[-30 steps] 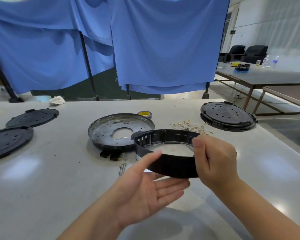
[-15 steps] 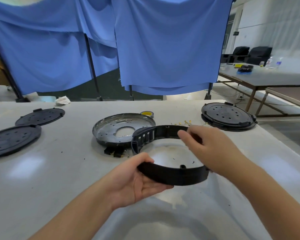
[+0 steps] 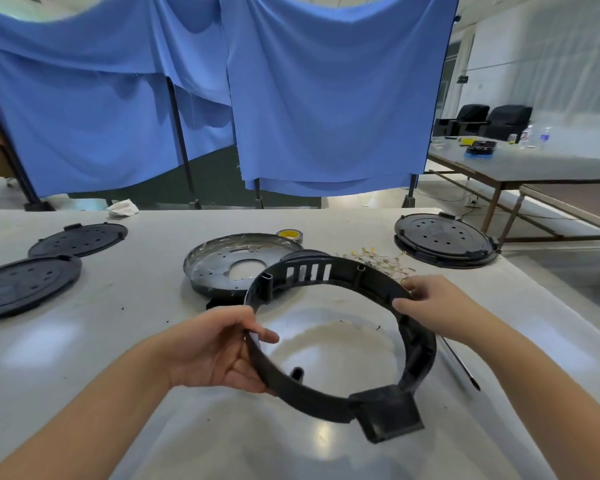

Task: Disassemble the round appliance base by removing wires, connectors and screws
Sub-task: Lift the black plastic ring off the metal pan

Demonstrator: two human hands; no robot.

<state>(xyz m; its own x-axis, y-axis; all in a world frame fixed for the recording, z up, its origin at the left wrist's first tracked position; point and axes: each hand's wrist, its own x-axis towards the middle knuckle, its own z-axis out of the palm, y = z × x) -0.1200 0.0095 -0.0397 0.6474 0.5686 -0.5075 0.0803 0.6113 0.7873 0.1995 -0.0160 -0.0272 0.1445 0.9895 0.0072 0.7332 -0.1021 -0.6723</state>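
A black plastic ring (image 3: 329,403) with vent slots and a square block at its near side is held above the white table (image 3: 84,375). My left hand (image 3: 219,351) grips its left rim, thumb over the top edge. My right hand (image 3: 430,306) grips its right rim. Behind the ring lies the round metal base plate (image 3: 219,261) with a large centre hole. A pile of small wires and connectors (image 3: 374,259) lies to the right of that plate.
Two black round covers (image 3: 25,282) (image 3: 78,237) lie at the left, and a third round black base (image 3: 444,237) at the right. A yellow tape roll (image 3: 289,234) sits behind the metal plate. A screwdriver (image 3: 459,365) lies under my right forearm. Blue curtains hang behind the table.
The ring has been lifted and turned nearer to me; its square block now faces me. My left hand went from an open palm to gripping the left rim, and my right hand shifted along the right rim.
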